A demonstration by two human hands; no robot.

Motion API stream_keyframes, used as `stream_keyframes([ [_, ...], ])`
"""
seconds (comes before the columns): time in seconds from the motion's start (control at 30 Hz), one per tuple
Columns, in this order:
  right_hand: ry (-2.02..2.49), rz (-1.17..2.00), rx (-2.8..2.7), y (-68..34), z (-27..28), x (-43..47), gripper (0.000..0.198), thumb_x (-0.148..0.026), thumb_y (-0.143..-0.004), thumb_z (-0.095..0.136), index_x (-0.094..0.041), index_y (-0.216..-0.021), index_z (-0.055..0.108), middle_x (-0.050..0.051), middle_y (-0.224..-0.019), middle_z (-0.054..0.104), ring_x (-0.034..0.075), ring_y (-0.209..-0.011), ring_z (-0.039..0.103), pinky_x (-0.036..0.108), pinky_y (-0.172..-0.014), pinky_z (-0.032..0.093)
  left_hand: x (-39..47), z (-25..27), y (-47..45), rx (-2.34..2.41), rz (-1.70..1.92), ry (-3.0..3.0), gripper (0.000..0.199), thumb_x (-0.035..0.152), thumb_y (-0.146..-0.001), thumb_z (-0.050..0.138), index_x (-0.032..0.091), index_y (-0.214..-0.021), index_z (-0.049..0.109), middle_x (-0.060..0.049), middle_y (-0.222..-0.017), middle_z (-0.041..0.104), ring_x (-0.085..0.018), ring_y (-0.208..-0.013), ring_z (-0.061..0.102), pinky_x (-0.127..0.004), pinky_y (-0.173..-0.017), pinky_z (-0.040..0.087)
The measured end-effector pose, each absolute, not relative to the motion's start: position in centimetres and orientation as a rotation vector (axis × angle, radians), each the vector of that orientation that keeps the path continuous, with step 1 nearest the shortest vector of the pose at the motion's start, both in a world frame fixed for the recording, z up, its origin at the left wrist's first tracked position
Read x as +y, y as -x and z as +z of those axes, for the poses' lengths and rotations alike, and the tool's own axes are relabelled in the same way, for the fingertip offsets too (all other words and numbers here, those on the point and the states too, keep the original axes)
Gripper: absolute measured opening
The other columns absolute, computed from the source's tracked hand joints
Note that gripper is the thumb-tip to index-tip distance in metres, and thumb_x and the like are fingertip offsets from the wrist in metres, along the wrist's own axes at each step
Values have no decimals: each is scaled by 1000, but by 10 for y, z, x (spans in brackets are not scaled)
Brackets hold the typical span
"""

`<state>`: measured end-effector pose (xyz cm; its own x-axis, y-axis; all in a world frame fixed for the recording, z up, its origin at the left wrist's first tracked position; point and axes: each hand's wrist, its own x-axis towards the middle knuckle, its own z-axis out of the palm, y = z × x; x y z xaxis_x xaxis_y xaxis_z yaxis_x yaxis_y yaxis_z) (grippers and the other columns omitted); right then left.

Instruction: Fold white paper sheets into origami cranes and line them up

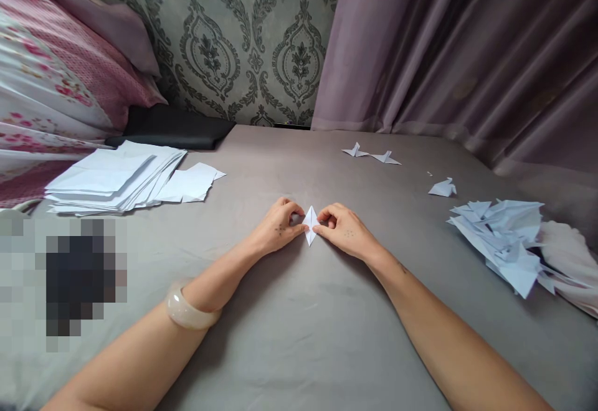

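Left hand [284, 225]: drawn into a narrow pinch on the left edge of a small paper diamond [311, 218], thumb on top. Right hand [344, 227]: matching pinch on the right edge. The diamond sits between my hands, one tip pointing away from me, one toward me. Holding it from both sides probably steadies it and leaves the tips uncovered. Whether it rests on the grey cloth [299, 349] or just clears it, I cannot tell.

Beyond and left of my left hand: a paper stack [103, 174], a ragged sheet [189, 184] against it, likely set aside to free the middle. Beyond my right hand: two winged paper shapes [386, 158]. Farther right of that hand: a lone folded piece [443, 188], then a heap of folded paper [502, 230], perhaps gathered there for elbow room.
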<state>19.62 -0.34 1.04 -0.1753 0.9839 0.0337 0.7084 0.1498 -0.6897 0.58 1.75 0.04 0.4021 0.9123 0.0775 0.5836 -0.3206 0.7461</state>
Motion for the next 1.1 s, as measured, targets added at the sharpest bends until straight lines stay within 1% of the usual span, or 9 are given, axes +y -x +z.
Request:
stream_keyframes([
  [0.07, 1619, 750, -1957, -196, 10, -4, 20, -29, -72, 64, -19, -89, 65, 1, -88, 57, 10, -67, 52, 26, -70, 42, 19, -2, -5, 1254, 644, -1988, 25, 33, -75, 65, 18, -96, 64, -6, -102, 50, -15, -82, 51, -31, -78, 46],
  [0.2, 1616, 838, -1937, -196, 12, -4, 37, -25, -73, 63, -19, -109, 60, 4, -105, 58, 9, -66, 52, 27, -72, 43, 21, -6, -6, 1226, 632, -1920, 15, 31, -73, 67, 17, -79, 66, -6, -104, 49, -15, -83, 51, -32, -80, 46],
  [0.3, 1616, 899, -1893, -196, 12, -4, 48, -23, -72, 63, -20, -119, 53, 5, -113, 58, 8, -65, 50, 28, -71, 43, 21, -9, -5, 1232, 658, -1899, 19, 31, -73, 67, 18, -87, 65, -6, -105, 49, -16, -85, 51, -33, -81, 46],
  [0.37, 1604, 938, -1882, -196, 11, -4, 50, -24, -72, 63, -21, -121, 52, 4, -113, 59, 8, -64, 50, 27, -70, 43, 21, -10, -5, 1249, 665, -1885, 30, 31, -72, 68, 19, -99, 62, -6, -108, 48, -16, -87, 51, -34, -81, 46],
  [0.43, 1576, 982, -1869, -197, 9, -4, 51, -24, -72, 62, -22, -121, 50, 3, -110, 59, 7, -62, 49, 26, -67, 43, 21, -11, -5, 1257, 665, -1867, 34, 32, -72, 68, 20, -102, 61, -7, -112, 47, -17, -88, 50, -34, -82, 46],
  [0.67, 1485, 1048, -1830, -198, 6, -4, 51, -24, -72, 61, -21, -120, 46, 2, -107, 56, 5, -57, 48, 24, -61, 44, 24, -17, -3, 1204, 707, -1840, 24, 34, -70, 69, 18, -88, 62, -7, -112, 47, -16, -88, 50, -32, -82, 45],
  [0.87, 1512, 971, -1859, -199, 3, -1, 58, -23, -70, 64, -22, -125, 46, 6, -120, 54, 6, -60, 50, 27, -68, 45, 24, -14, -3, 1108, 735, -1840, 17, 29, -70, 68, 18, -80, 60, -3, -100, 54, -13, -81, 48, -25, -74, 41],
  [1.0, 1457, 1056, -1840, -200, 2, -1, 63, -20, -70, 63, -20, -129, 42, 3, -103, 62, 6, -59, 50, 24, -64, 44, 21, -7, -4, 1071, 648, -1711, 17, 30, -73, 65, 17, -81, 57, 3, -71, 52, -9, -62, 44, -20, -56, 33],
  [1.1, 1407, 1117, -1796, -200, 1, 1, 56, -21, -70, 63, -18, -123, 46, 0, -88, 63, 7, -57, 50, 22, -60, 43, 21, -7, -5, 1034, 701, -1656, 23, 31, -73, 66, 17, -88, 55, 4, -69, 54, -8, -57, 41, -19, -52, 31],
])
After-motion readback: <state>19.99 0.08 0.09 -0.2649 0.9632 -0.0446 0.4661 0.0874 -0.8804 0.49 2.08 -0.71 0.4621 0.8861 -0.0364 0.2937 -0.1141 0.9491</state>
